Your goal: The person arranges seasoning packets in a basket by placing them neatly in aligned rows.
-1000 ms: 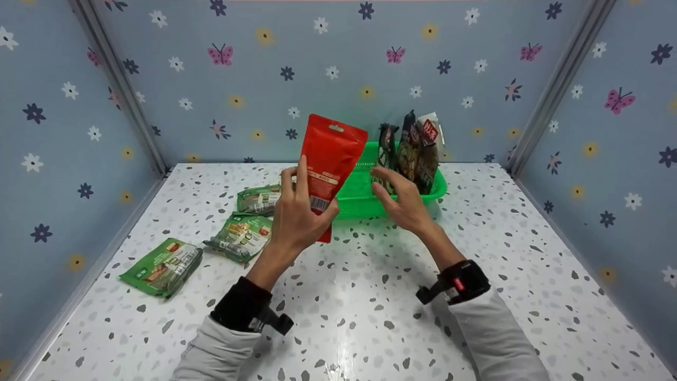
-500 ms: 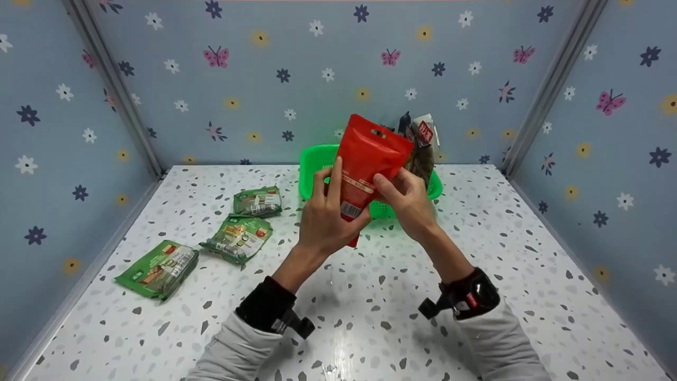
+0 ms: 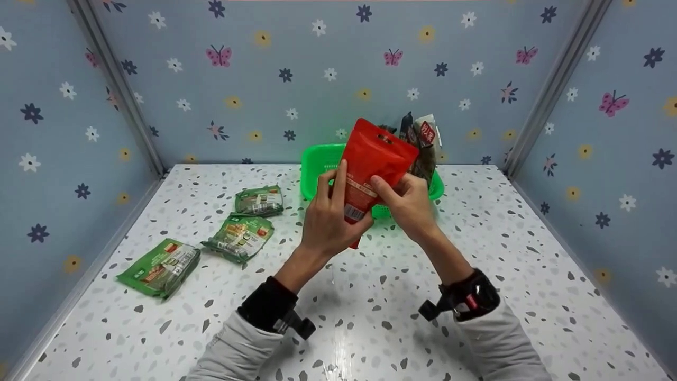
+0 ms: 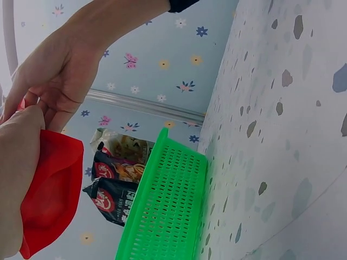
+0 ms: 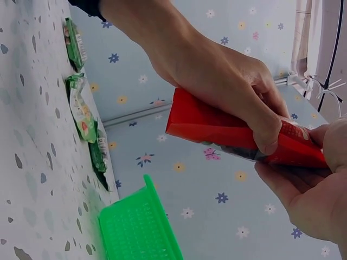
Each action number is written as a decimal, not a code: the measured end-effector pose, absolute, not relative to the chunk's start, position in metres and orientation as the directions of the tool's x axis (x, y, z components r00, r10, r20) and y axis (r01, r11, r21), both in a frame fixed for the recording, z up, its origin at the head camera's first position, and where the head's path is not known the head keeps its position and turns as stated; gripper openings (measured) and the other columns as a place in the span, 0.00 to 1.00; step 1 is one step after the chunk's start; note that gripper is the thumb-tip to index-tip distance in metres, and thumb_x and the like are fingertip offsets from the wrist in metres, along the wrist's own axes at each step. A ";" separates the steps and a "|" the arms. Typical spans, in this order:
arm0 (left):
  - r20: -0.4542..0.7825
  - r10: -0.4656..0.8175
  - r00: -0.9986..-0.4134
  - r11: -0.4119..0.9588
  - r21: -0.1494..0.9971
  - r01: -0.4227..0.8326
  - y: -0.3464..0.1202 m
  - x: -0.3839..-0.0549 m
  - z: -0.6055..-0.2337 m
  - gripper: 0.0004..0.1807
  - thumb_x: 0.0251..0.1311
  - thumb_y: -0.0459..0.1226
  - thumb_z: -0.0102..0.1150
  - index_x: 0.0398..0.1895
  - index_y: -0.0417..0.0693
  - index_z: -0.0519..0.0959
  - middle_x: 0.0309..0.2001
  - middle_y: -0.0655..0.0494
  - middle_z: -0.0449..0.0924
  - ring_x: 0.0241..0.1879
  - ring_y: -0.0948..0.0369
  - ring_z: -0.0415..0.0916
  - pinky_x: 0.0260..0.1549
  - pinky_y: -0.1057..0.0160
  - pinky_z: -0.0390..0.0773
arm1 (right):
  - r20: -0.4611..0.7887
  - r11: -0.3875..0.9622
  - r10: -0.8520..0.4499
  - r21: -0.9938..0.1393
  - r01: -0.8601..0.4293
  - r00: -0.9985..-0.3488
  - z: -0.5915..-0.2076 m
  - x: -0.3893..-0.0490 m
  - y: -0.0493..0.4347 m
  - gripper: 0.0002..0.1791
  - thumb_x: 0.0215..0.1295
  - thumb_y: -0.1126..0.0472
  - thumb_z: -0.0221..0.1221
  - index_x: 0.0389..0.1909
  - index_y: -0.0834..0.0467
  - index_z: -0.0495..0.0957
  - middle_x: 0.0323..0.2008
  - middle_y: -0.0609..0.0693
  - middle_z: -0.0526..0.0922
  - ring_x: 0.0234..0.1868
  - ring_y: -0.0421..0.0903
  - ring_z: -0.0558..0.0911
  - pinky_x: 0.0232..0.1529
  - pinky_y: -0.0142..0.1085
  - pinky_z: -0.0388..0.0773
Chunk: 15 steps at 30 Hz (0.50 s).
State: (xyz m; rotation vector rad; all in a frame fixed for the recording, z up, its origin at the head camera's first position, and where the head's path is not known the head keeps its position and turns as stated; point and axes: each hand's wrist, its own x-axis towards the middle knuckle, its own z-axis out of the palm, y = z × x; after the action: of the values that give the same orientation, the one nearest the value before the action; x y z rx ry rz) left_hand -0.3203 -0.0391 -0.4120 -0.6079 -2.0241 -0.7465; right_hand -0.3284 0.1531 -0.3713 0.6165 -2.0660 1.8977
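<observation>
A red pouch with a hang hole at its top and a barcode low on its back is held up in front of the green basket. My left hand grips its lower left side, fingers spread along the edge and thumb at the bottom. At the right edge my right hand pinches it, thumb on the near face. In the right wrist view both hands hold the pouch above the table, clear of the basket.
Dark food packets stand upright in the basket's right part. Several green packets lie on the speckled table at left: one at the front, a middle packet and a rear packet. Flower-patterned walls enclose the table.
My left hand has moved the red pouch right, in front of the basket. My right hand, earlier apart from it, now pinches its right edge. The pouch has shifted only slightly since half a second ago.
</observation>
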 end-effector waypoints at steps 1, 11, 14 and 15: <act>0.854 0.138 -0.501 0.701 0.273 0.659 -0.039 -0.321 -0.412 0.54 0.64 0.48 0.79 0.87 0.35 0.64 0.69 0.39 0.75 0.51 0.49 0.90 0.50 0.53 0.96 | 0.474 0.052 -0.125 -0.874 -0.483 -0.872 -0.371 -0.329 0.153 0.21 0.81 0.57 0.68 0.68 0.62 0.85 0.61 0.60 0.93 0.57 0.56 0.94 0.54 0.42 0.95; 0.805 0.185 -0.564 0.564 0.383 0.731 -0.050 -0.323 -0.403 0.61 0.64 0.52 0.81 0.91 0.41 0.56 0.76 0.42 0.73 0.61 0.50 0.86 0.55 0.52 0.95 | 0.521 0.052 -0.120 -0.847 -0.529 -0.845 -0.367 -0.332 0.161 0.20 0.81 0.61 0.67 0.68 0.64 0.85 0.60 0.61 0.92 0.56 0.53 0.94 0.54 0.41 0.95; 0.752 0.214 -0.623 0.439 0.496 0.749 -0.057 -0.324 -0.398 0.62 0.66 0.52 0.80 0.93 0.43 0.51 0.80 0.43 0.71 0.68 0.49 0.84 0.60 0.50 0.93 | 0.552 0.044 -0.142 -0.826 -0.562 -0.822 -0.365 -0.334 0.167 0.21 0.81 0.64 0.66 0.70 0.64 0.83 0.63 0.61 0.91 0.59 0.53 0.94 0.57 0.40 0.94; 0.727 0.226 -0.649 0.387 0.544 0.744 -0.060 -0.324 -0.397 0.63 0.67 0.51 0.79 0.94 0.44 0.49 0.81 0.43 0.71 0.70 0.49 0.83 0.62 0.49 0.93 | 0.563 0.047 -0.151 -0.817 -0.575 -0.813 -0.365 -0.335 0.168 0.22 0.81 0.64 0.66 0.71 0.65 0.83 0.63 0.61 0.91 0.60 0.53 0.93 0.58 0.40 0.94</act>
State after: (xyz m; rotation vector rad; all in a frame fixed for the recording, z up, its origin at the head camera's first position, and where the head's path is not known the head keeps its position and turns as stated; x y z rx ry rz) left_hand -0.3245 -0.0596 -0.3967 -0.8289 -2.0976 -1.2296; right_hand -0.3346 0.1680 -0.3648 0.7336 -2.0069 1.8241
